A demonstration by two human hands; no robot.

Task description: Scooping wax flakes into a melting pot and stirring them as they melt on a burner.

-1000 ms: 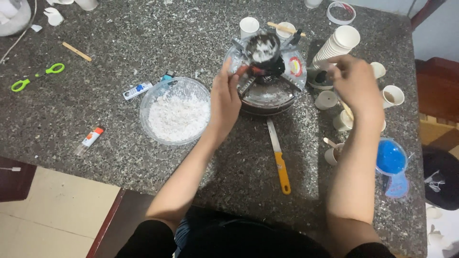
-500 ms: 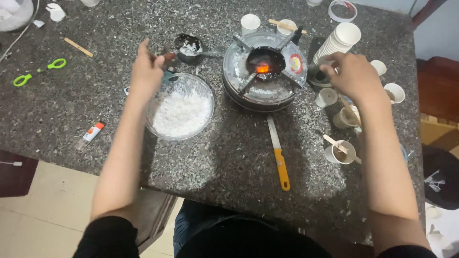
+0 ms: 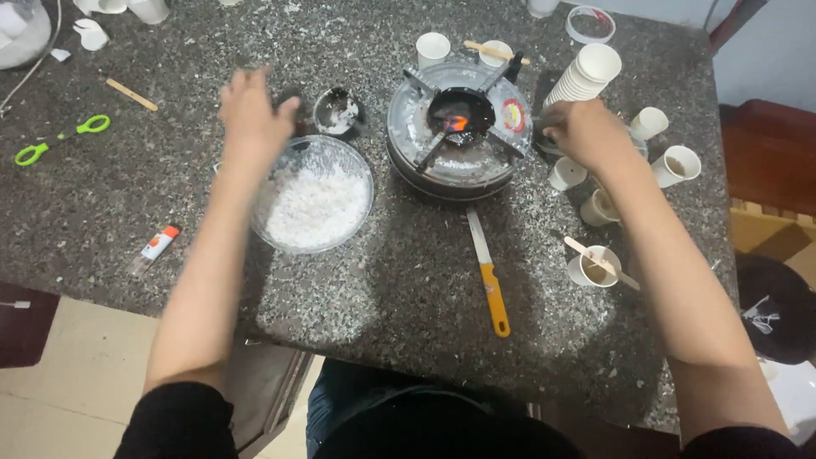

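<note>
**Left hand beside the small dark pan, right hand at the cup stack**

Head view: the left hand point(image 3: 249, 109) hovers over the granite counter point(image 3: 408, 280) with fingers loosely spread, gripping nothing that shows. The small dark pan point(image 3: 338, 111), flecked with white, sits just to its right, and its handle appears to run leftward under the fingers — whether they touch it I cannot tell. The left hand is clearly the nearer one to the pan. Just below both lies the clear bowl of white flakes point(image 3: 313, 197).

The right hand point(image 3: 586, 132) rests curled at the foot of the slanted stack of paper cups point(image 3: 585, 75), right of the round burner point(image 3: 459, 127) with its small orange flame — what it grips, if anything, is hidden. A yellow-handled knife point(image 3: 488, 274) lies below the burner, blade pointing toward it.
</note>
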